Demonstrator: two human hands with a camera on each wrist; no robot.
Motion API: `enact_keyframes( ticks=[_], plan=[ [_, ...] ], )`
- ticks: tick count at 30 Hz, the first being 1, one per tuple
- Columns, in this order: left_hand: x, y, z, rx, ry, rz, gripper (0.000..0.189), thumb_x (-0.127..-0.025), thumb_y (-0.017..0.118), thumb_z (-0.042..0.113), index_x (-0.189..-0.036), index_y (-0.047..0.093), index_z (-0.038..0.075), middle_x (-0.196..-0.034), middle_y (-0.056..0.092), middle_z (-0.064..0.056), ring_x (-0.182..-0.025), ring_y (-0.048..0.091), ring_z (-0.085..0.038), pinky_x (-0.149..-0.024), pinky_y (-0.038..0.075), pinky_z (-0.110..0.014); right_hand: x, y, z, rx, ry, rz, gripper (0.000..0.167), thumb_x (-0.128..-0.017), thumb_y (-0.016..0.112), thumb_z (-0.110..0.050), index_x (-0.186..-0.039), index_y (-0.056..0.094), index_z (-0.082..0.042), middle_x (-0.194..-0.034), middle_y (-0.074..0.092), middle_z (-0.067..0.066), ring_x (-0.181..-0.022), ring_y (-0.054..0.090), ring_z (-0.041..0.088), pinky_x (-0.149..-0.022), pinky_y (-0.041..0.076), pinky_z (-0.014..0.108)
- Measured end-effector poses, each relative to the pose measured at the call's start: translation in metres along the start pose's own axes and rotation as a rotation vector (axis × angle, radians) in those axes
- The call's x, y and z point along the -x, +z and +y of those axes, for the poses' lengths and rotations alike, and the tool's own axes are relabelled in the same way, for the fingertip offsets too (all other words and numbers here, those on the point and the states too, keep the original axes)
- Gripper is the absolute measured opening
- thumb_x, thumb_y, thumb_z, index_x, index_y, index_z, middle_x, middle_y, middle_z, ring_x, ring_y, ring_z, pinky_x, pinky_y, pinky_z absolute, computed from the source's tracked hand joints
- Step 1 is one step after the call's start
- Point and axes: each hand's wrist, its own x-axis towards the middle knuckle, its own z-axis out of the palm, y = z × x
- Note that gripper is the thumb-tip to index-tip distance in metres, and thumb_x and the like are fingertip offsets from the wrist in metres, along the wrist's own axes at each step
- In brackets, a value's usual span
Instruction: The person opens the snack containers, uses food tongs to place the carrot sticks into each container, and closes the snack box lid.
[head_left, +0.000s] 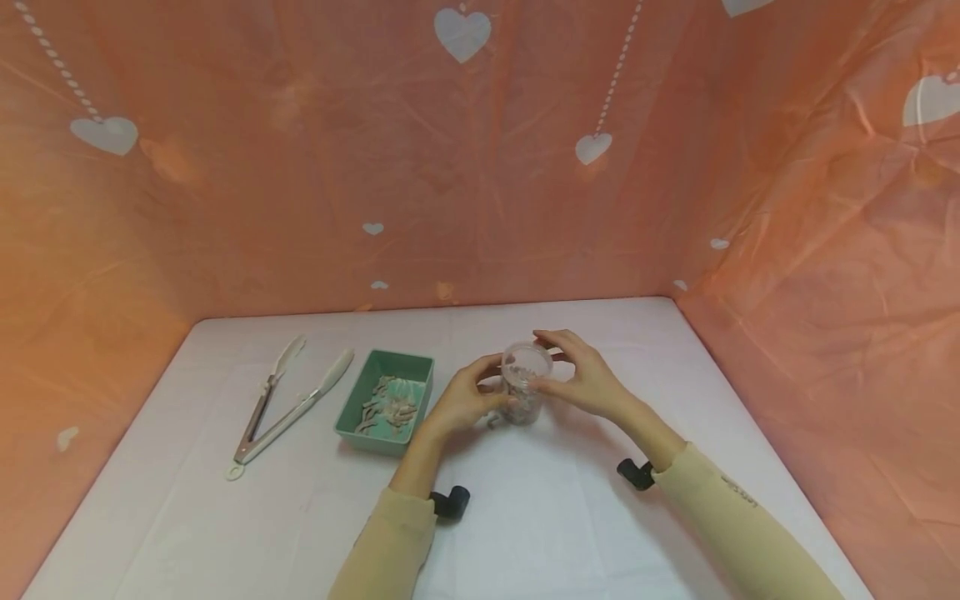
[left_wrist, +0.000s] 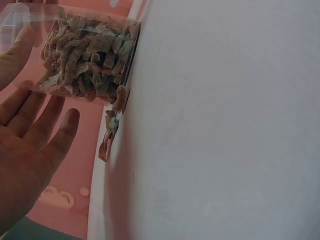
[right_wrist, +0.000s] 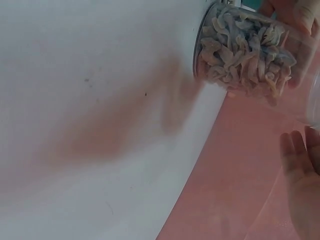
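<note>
A clear cylindrical jar (head_left: pixel 525 410) stands upright on the white table, its lower part filled with brownish, curled dried strips (left_wrist: pixel 90 57). My left hand (head_left: pixel 461 402) holds the jar from the left, thumb in front and fingers behind. At the jar's top, my right hand (head_left: pixel 588 382) grips around the clear rim from the right, thumb at the front and fingers at the far side. A few loose strips (left_wrist: pixel 111 127) lie on the table beside the jar's base, next to my left hand.
Left of the jar sits a green rectangular tray (head_left: pixel 367 445) with more strips and crumbs in it. Further left lie spread metal tongs (head_left: pixel 283 423) with white tips. Pink-orange cloth (head_left: pixel 480 208) with white hearts hangs behind and beside the table.
</note>
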Motion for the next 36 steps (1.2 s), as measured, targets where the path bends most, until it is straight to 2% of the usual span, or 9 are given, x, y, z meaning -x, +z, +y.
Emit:
enact_keyframes(
  ticks=[3, 10, 17, 20, 23, 27, 31, 36],
  plan=[
    [0.0, 0.0001, -0.0001, 0.008, 0.006, 0.006, 0.067, -0.088, 0.082, 0.002, -0.149, 0.053, 0.004, -0.144, 0.059, -0.02, -0.133, 0.057, -0.042, -0.106, 0.049, -0.049, -0.0001, 0.0001, -0.0005, 0.005, -0.003, -0.002, 0.076, -0.081, 0.088, -0.003, -0.146, 0.051, 0.006, -0.134, 0.061, 0.023, -0.125, 0.058, 0.039, -0.102, 0.052, 0.051],
    [0.0003, 0.0001, 0.0003, -0.002, 0.003, 0.006, 0.067, -0.088, 0.082, 0.003, -0.149, 0.053, 0.004, -0.145, 0.058, -0.02, -0.134, 0.056, -0.041, -0.107, 0.049, -0.05, 0.0041, -0.0006, 0.0032, 0.067, -0.03, -0.077, 0.068, -0.09, 0.079, -0.005, -0.15, 0.049, 0.003, -0.149, 0.056, 0.019, -0.134, 0.055, 0.038, -0.104, 0.05, 0.051],
    [0.0005, -0.0002, 0.001, -0.014, -0.008, -0.001, 0.069, -0.088, 0.082, 0.005, -0.15, 0.052, 0.005, -0.146, 0.058, -0.018, -0.135, 0.056, -0.039, -0.107, 0.049, -0.048, 0.0024, 0.0028, 0.0041, 0.026, -0.041, 0.005, 0.069, -0.081, 0.087, -0.002, -0.143, 0.056, 0.006, -0.135, 0.061, 0.022, -0.123, 0.06, 0.038, -0.101, 0.053, 0.048],
    [0.0003, 0.0, 0.0007, -0.007, -0.008, 0.0, 0.069, -0.088, 0.082, 0.004, -0.15, 0.053, 0.005, -0.146, 0.058, -0.018, -0.134, 0.056, -0.039, -0.107, 0.049, -0.048, 0.001, 0.0045, 0.0043, 0.023, -0.014, 0.03, 0.073, -0.077, 0.092, -0.005, -0.141, 0.058, 0.005, -0.131, 0.061, 0.02, -0.12, 0.061, 0.037, -0.101, 0.053, 0.047],
    [0.0001, 0.0001, 0.0006, -0.001, -0.001, -0.002, 0.069, -0.088, 0.082, 0.003, -0.15, 0.052, 0.005, -0.146, 0.058, -0.019, -0.134, 0.056, -0.04, -0.107, 0.049, -0.048, 0.001, 0.0043, 0.0036, 0.042, 0.008, 0.015, 0.075, -0.077, 0.092, -0.008, -0.142, 0.057, 0.004, -0.133, 0.059, 0.019, -0.123, 0.059, 0.037, -0.103, 0.051, 0.049],
    [-0.0001, 0.0001, 0.0007, 0.005, 0.004, -0.002, 0.068, -0.088, 0.082, 0.003, -0.15, 0.052, 0.004, -0.146, 0.058, -0.019, -0.135, 0.055, -0.04, -0.107, 0.049, -0.049, 0.0022, 0.0014, 0.0028, 0.07, 0.006, -0.032, 0.07, -0.083, 0.085, -0.009, -0.145, 0.054, 0.004, -0.142, 0.056, 0.02, -0.131, 0.055, 0.038, -0.105, 0.049, 0.054],
    [0.0001, -0.0001, 0.0011, 0.008, 0.008, 0.002, 0.069, -0.087, 0.083, 0.003, -0.149, 0.053, 0.004, -0.146, 0.058, -0.02, -0.135, 0.055, -0.039, -0.108, 0.048, -0.05, 0.003, 0.0001, 0.0039, 0.086, 0.009, -0.057, 0.066, -0.086, 0.081, -0.01, -0.145, 0.054, 0.005, -0.143, 0.057, 0.021, -0.133, 0.054, 0.04, -0.105, 0.048, 0.057],
    [0.0002, 0.0004, 0.0009, 0.016, 0.019, 0.008, 0.068, -0.087, 0.082, 0.001, -0.149, 0.053, 0.002, -0.145, 0.058, -0.022, -0.135, 0.055, -0.041, -0.107, 0.048, -0.053, 0.0035, 0.0017, 0.0033, 0.054, 0.087, -0.019, 0.064, -0.084, 0.087, -0.011, -0.138, 0.057, 0.005, -0.136, 0.062, 0.02, -0.13, 0.056, 0.039, -0.107, 0.047, 0.057]
  ],
)
